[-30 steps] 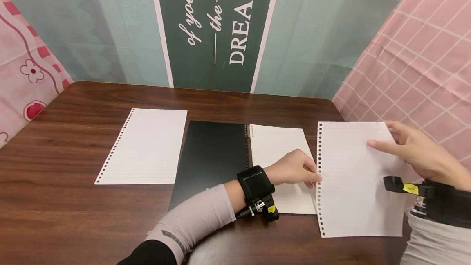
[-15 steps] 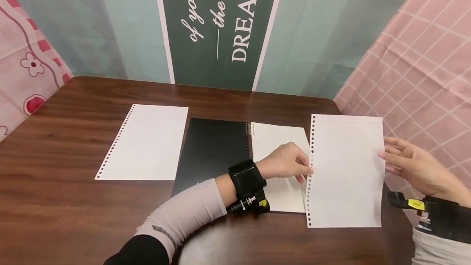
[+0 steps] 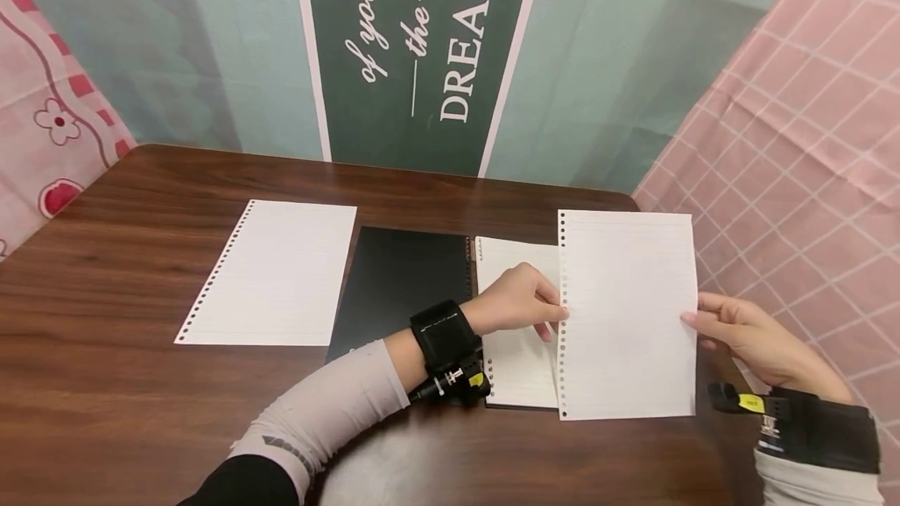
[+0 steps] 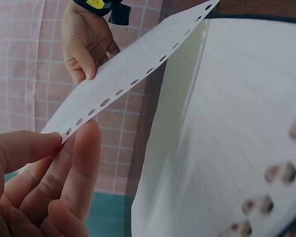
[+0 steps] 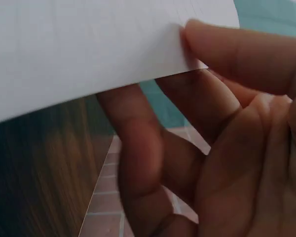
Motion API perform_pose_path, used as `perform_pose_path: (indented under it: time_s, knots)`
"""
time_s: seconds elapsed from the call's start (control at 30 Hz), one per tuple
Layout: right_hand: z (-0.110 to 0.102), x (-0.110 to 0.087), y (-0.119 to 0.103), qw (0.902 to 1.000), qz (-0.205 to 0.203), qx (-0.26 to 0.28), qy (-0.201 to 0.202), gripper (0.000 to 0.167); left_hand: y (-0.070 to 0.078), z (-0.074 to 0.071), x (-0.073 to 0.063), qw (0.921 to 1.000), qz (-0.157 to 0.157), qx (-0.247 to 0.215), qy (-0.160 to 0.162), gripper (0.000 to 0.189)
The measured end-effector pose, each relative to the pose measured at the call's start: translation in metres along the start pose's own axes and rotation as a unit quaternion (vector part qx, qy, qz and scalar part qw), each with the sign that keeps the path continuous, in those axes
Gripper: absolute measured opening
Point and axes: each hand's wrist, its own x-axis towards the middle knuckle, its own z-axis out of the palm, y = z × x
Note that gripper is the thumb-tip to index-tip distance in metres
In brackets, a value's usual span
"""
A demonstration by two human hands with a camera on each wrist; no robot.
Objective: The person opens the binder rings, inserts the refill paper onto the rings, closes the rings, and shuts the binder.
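A loose-leaf sheet [image 3: 629, 311] with a row of punched holes is held up over the right part of an open ring binder. My left hand [image 3: 520, 299] pinches its holed edge between thumb and fingers. At the opposite edge my right hand [image 3: 745, 330] pinches the sheet, thumb on the front and fingers behind. The binder's black cover [image 3: 411, 287] lies flat to the left. Its ruled pages [image 3: 516, 369] are partly covered by the raised sheet and my left hand. In the left wrist view, the sheet's punched holes [image 4: 105, 102] run beside the binder pages [image 4: 237, 98].
Another punched sheet [image 3: 270, 276] lies flat on the wooden table [image 3: 105, 287], left of the binder. A teal curtain [image 3: 598, 61] with a dark green printed panel hangs behind the table. Pink checked cloth [image 3: 808, 178] borders the right side.
Both hands have carried the sheet leftward, so it now overlaps the binder pages. My right hand has shifted its hold lower along the outer edge. The other sheet has stayed put.
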Motion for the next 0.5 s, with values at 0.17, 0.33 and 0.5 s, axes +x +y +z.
perform_pose_path:
  time_s: [0.17, 0.33, 0.5]
  knots:
    - [0.011, 0.009, -0.012, 0.9893, 0.027, -0.134, 0.052, 0.022, -0.007, -0.009, -0.005, 0.9994, 0.004, -0.030, 0.019, 0.017]
    - [0.018, 0.018, -0.021, 0.9900, 0.025, -0.125, 0.060, 0.021, -0.013, -0.022, -0.011, 0.9981, 0.015, -0.049, 0.035, 0.018]
    - [0.025, 0.025, -0.030, 0.9964, 0.006, -0.073, 0.043, 0.022, -0.017, -0.036, -0.019, 0.9977, 0.018, -0.053, 0.039, 0.017]
